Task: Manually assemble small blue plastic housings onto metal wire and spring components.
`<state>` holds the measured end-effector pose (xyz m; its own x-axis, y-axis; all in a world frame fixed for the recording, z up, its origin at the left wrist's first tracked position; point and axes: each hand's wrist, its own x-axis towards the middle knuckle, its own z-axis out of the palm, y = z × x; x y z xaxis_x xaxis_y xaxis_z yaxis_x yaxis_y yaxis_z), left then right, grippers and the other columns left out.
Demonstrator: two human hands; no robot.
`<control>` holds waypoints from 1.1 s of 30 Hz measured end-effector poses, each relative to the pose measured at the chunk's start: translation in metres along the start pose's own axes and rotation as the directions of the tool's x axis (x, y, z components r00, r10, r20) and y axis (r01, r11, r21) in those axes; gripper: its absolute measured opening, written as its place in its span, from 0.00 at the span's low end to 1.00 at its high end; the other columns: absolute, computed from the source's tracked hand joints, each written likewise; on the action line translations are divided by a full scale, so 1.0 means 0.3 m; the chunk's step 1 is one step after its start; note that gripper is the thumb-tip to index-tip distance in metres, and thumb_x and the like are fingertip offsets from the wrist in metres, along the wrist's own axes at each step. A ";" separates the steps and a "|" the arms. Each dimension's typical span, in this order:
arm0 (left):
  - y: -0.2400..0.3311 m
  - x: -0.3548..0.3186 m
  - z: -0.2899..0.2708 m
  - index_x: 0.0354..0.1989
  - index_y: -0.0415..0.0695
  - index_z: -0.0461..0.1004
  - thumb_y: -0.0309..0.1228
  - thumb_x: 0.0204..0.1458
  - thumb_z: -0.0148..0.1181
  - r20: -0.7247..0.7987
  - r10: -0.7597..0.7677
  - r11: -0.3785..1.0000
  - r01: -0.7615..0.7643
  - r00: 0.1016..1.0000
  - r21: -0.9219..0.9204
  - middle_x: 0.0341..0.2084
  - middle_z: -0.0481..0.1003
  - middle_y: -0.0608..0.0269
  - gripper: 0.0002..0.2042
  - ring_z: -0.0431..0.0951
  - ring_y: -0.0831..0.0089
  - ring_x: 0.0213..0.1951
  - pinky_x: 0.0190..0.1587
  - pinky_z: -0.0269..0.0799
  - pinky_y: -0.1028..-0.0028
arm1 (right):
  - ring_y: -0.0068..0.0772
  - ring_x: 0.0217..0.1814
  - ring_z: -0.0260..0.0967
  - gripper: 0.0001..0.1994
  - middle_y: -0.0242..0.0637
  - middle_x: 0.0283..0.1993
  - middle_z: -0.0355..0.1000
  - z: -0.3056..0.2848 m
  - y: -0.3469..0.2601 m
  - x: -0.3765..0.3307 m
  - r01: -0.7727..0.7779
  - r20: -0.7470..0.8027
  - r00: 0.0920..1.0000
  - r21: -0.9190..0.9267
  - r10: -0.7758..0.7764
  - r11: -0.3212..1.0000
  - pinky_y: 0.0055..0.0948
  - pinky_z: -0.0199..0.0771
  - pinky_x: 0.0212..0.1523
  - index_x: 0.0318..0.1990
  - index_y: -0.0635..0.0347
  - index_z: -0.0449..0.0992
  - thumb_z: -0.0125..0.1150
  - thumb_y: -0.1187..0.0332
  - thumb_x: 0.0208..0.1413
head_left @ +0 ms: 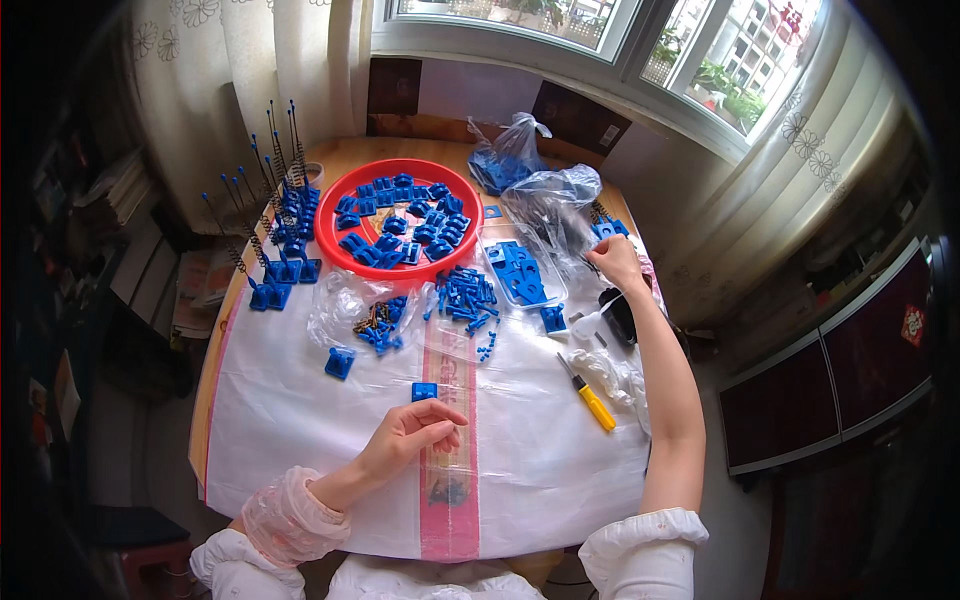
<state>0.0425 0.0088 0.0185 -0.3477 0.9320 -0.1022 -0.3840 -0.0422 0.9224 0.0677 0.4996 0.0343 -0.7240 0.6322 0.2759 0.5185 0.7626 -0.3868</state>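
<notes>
My left hand hovers over the near middle of the table, fingers loosely bent and apart, with nothing visible in it. Just beyond its fingertips lies a small blue plastic block. Stretched out to the right, my right hand has thumb and fingers closed beside a clear plastic bag of thin dark pieces. What its fingertips pinch is too small to make out. Close to that hand are a clear tray of flat blue plates and a single blue piece.
A red round tray holds many blue parts. Blue bases with upright springs line the left edge. Blue pegs and a bag of small screws lie mid-table. A yellow-handled screwdriver rests at right, near crumpled white plastic.
</notes>
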 end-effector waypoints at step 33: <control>-0.010 0.012 -0.048 0.47 0.37 0.75 0.29 0.59 0.53 0.077 0.102 0.994 -0.098 0.992 -0.053 0.31 0.76 0.65 0.12 0.75 0.82 0.34 0.39 0.70 0.80 | 0.14 0.30 0.67 0.04 0.27 0.27 0.73 -0.479 0.009 -0.593 -0.050 -0.250 0.953 0.426 0.171 0.903 0.18 0.66 0.32 0.33 0.67 0.77 0.59 0.75 0.58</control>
<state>0.0302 0.0070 0.0100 -0.3183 0.9477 0.0213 -0.3926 -0.1523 0.9070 0.2633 0.4089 0.1107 -0.4881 0.7669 0.4167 0.3107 0.5989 -0.7381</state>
